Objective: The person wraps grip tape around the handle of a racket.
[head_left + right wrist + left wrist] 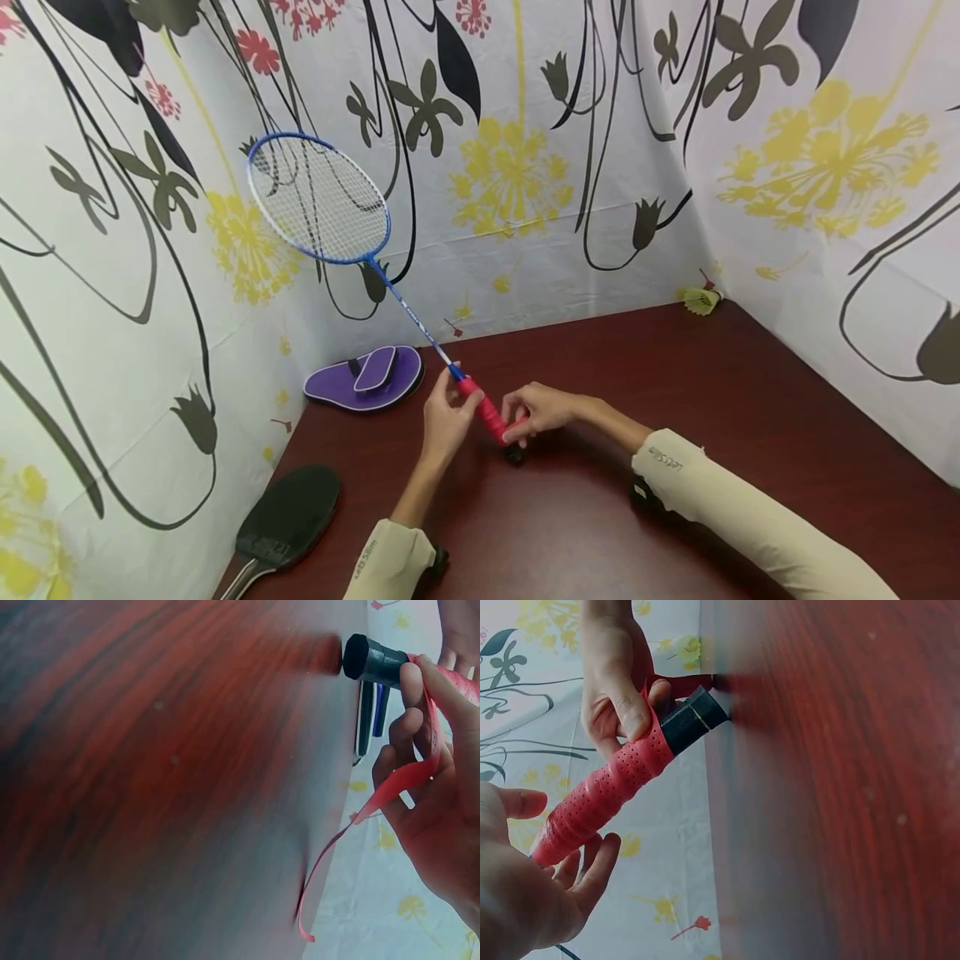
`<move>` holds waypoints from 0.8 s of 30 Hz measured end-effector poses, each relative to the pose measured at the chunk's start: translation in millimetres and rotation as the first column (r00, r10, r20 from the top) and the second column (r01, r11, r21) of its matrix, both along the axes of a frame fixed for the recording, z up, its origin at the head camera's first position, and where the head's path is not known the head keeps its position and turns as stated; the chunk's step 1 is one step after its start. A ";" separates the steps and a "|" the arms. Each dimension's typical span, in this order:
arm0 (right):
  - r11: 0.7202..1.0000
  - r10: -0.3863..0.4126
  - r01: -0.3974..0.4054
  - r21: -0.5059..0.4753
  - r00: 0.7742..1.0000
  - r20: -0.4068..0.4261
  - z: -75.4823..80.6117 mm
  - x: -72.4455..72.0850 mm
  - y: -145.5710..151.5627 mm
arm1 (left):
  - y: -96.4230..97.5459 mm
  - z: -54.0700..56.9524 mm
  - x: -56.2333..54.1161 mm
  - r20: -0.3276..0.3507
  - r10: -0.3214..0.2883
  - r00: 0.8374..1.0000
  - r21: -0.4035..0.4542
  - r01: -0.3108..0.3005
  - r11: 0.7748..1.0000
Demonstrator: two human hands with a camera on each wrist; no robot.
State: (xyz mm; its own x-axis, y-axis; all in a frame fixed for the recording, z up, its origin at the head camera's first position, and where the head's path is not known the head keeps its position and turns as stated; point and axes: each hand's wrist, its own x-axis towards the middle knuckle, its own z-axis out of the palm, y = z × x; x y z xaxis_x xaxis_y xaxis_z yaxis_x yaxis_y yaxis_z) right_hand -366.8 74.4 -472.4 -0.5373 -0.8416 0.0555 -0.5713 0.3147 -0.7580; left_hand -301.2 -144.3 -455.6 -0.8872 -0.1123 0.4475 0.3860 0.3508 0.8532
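A blue and white badminton racket [411,313] slants up to the left, its strung head in front of the patterned cloth. Red perforated grip tape [604,793] is wound round most of its handle. My left hand [446,427] holds the upper end of the handle, with the thumb on one side and curled fingers on the other. At the lower winding my right hand [553,407] pinches the tape between thumb and forefinger. Beyond that pinch, the black butt [373,661] is bare. The loose tape tail [405,777] crosses my right palm and hangs past it, twisted.
A purple paddle case [352,393] lies at the table's back left, and a black table tennis paddle [288,517] at its left edge. The yellow shuttlecock [700,300] sits in the far right corner. Patterned cloth [480,283] walls surround the dark red table [622,358].
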 end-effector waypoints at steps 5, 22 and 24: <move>1.000 -0.023 0.022 -0.009 1.000 -0.019 -2.5 0.3 -4.1 | 0.3 -4.7 -0.6 -0.029 0.006 1.000 0.019 -0.006 1.000; 1.000 0.021 -0.021 -0.023 1.000 0.021 -1.9 1.4 -4.0 | 7.5 8.2 7.0 -0.047 -0.061 0.997 0.145 0.067 0.987; 0.999 0.040 -0.039 -0.021 0.998 0.039 -0.1 1.1 1.0 | 7.6 17.1 14.6 -0.033 -0.074 0.997 0.152 0.079 0.985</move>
State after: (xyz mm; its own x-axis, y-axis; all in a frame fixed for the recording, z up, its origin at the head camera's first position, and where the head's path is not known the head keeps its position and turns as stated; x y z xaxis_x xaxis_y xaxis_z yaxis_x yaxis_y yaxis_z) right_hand -365.7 75.4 -472.5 -0.5060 -0.8610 0.0520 -0.5522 0.2770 -0.7864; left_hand -286.6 -136.7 -438.6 -0.8837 -0.1136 0.4541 0.4302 0.1854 0.8835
